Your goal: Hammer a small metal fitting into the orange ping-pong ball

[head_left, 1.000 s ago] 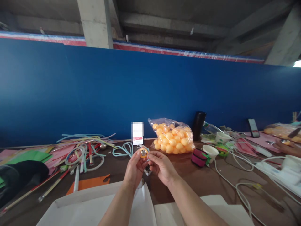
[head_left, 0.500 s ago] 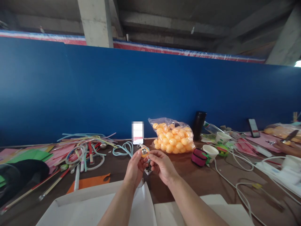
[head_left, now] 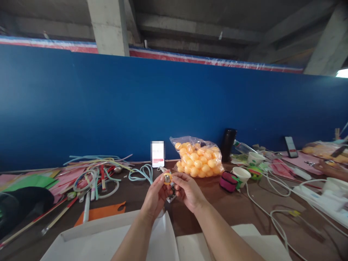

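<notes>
Here, pinched between left hand [head_left: 154, 196] and right hand [head_left: 188, 190], an orange ring-like piece [head_left: 166, 178] with a shiny silvery centre, up above the table [head_left: 189, 221]. Just below the fingers, partly hidden, a small box [head_left: 171, 199] of dark bits, too small to make out. Behind, a phone [head_left: 158, 155] upright near the blue panel [head_left: 136, 94]; to its left, a coil of pale blue tubing [head_left: 141, 174]. To the right, a clear bag of orange balls [head_left: 199, 160], then a purple pouch [head_left: 228, 182] beside a paper cup [head_left: 241, 176], with a black bottle [head_left: 228, 145] behind. Nearer, under the forearms, white sheets [head_left: 106, 239]; left of these, orange paper [head_left: 99, 213]. At far right, a co-worker's hand [head_left: 327, 168].
</notes>
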`<state>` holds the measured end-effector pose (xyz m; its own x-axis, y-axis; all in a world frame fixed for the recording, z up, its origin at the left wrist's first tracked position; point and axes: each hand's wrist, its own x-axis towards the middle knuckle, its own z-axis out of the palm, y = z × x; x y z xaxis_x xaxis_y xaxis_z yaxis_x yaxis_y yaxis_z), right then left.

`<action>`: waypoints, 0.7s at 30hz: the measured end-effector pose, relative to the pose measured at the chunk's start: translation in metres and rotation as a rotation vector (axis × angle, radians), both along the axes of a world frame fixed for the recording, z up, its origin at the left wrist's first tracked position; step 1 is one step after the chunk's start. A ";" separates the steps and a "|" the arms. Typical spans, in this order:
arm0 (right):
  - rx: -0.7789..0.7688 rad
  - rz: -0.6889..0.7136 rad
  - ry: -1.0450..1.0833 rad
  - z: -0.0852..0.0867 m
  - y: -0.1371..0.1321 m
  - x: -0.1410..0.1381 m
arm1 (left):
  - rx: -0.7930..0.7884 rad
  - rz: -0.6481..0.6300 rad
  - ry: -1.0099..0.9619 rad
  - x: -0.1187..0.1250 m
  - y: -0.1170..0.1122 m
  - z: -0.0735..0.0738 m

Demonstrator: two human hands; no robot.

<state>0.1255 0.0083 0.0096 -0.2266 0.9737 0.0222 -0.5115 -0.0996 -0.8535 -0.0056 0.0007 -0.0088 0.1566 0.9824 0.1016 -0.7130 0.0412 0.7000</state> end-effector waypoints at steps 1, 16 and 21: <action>-0.002 0.006 -0.005 0.000 0.000 0.001 | 0.006 -0.003 0.000 0.000 0.000 -0.001; -0.042 0.079 -0.028 0.005 -0.001 0.006 | 0.016 -0.021 0.061 -0.003 0.001 -0.001; -0.042 0.084 -0.035 0.007 -0.003 0.005 | 0.003 -0.013 0.060 -0.003 0.002 -0.001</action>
<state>0.1307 0.0056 0.0163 -0.3078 0.9511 -0.0272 -0.4700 -0.1768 -0.8648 -0.0082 0.0023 -0.0094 0.1756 0.9799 0.0947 -0.6693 0.0483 0.7414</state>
